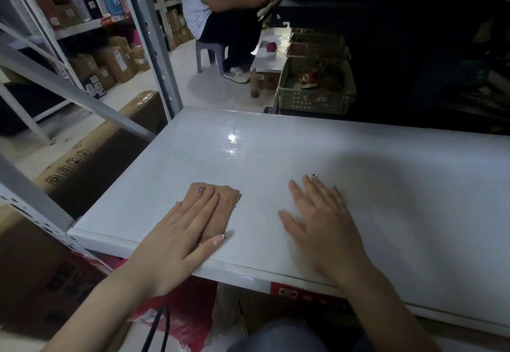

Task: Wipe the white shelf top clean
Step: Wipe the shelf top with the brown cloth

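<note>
We pressed a cloth flat to wipe the shelf.

From the head view, our left hand point(179, 230) lay flat, fingers straight, pushing the pink cloth point(220, 208) down on the white shelf point(276, 144) near its front edge. Our right hand point(325, 219) rested beside it, spread open and holding nothing, likely to steady us.

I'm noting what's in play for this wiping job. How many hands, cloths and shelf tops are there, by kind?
Hands: 2, the left hand flat on the cloth and the right hand flat on the bare surface
Pink cloth: 1
White shelf top: 1
Total: 4
</note>
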Available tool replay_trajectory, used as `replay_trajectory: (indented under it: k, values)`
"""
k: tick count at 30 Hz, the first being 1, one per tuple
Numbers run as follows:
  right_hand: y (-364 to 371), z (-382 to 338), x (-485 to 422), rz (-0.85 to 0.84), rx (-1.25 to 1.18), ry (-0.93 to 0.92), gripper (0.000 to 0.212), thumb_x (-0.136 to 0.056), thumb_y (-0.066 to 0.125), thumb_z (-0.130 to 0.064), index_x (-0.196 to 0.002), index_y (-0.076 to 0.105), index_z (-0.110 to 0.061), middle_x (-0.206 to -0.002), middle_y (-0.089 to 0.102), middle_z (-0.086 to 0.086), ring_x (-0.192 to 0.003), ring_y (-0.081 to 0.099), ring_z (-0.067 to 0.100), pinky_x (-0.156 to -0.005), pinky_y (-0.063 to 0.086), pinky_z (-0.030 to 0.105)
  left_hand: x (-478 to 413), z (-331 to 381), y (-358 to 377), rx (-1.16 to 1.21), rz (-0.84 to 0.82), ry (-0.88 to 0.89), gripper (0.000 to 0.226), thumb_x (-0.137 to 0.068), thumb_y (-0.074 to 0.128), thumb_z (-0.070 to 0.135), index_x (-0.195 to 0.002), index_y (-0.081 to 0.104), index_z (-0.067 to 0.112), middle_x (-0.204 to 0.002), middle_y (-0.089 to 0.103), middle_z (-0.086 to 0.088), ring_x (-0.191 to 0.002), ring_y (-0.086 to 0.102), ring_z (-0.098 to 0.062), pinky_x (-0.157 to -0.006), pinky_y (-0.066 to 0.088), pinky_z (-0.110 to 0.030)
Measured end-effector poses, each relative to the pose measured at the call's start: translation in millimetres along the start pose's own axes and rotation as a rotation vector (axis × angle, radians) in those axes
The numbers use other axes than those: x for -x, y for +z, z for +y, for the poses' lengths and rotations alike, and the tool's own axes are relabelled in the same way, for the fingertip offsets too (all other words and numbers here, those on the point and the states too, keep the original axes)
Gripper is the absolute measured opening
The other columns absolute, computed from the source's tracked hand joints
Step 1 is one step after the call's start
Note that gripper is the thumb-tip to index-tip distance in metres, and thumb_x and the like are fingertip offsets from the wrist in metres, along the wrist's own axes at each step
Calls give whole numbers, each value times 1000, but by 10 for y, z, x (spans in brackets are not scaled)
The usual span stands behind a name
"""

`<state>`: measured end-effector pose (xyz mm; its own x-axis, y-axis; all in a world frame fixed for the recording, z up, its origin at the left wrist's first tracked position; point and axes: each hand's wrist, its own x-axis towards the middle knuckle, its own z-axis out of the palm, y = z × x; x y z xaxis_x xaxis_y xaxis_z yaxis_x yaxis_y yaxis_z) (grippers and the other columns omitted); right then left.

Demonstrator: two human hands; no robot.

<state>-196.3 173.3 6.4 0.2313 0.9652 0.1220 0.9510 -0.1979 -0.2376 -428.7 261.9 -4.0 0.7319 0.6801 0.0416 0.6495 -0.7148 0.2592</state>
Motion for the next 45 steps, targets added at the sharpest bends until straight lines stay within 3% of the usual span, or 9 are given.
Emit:
replay_trajectory:
  k: [4,12,20,27,30,33,35,45]
  values:
    - [75,-9,12,-17,44,-4,91,-67,-15,-61,-149,8,-28,-158,3,-1,-144,-3,13,-105,-16,25,-120,-30,-22,6,-23,-20,86,-69,-11,82,-140,-12,33,-148,-19,21,-132,-27,10,-102,-20,-8]
    - [81,-17,21,-22,34,6,90,-68,-15,-60,-149,7,-29,-158,1,-2,-144,-5,13,-105,-16,25,-343,-42,-68,8,-39,-50,102,-57,-17,87,-141,-13,30,-147,-19,21,-129,-31,11,-94,-24,-4]
    - [96,-16,14,-3,15,5,88,-69,-13,-60,-149,10,-29,-158,3,-1,-144,-4,13,-106,-16,25,-607,-96,-77,-11,-53,-62,114,-55,-13,89,-148,-4,24,-151,-14,16,-134,-22,4,-107,-10,-19]
    - [99,-14,12,10,-6,-14,86,-72,-10,-61,-149,13,-29,-158,6,-1,-144,-1,13,-105,-17,24,-877,-142,-72,-24,-39,-55,98,-67,0,75,-148,-2,20,-155,-6,12,-136,-15,3,-111,-2,-27]
    - [113,-9,6,27,-28,-14,82,-77,-2,-60,-147,23,-27,-156,15,2,-144,8,16,-106,-13,24,-974,-134,-98,-16,-29,-40,105,-64,0,81,-149,3,19,-155,2,12,-140,-8,-2,-110,3,-28]
    - [167,13,11,50,10,12,66,-86,21,-54,-136,48,-19,-143,43,10,-135,37,23,-115,5,30,-1064,-155,-111,-22,-15,-18,106,-64,-1,82,-149,7,18,-155,8,11,-140,-3,-6,-110,6,-29]
    - [194,21,8,79,26,20,58,-87,32,-50,-127,58,-17,-133,54,12,-125,49,26,-109,14,31,-1128,-192,-109,-15,-30,-36,102,-66,1,77,-149,3,19,-155,3,12,-141,-6,-5,-111,4,-29]
    - [231,37,17,121,27,35,56,-87,34,-50,-127,57,-19,-133,54,10,-125,49,24,-106,15,30,-1401,-309,-94,-12,-55,-69,103,-64,3,77,-149,2,18,-156,0,11,-142,-9,-7,-114,1,-36]
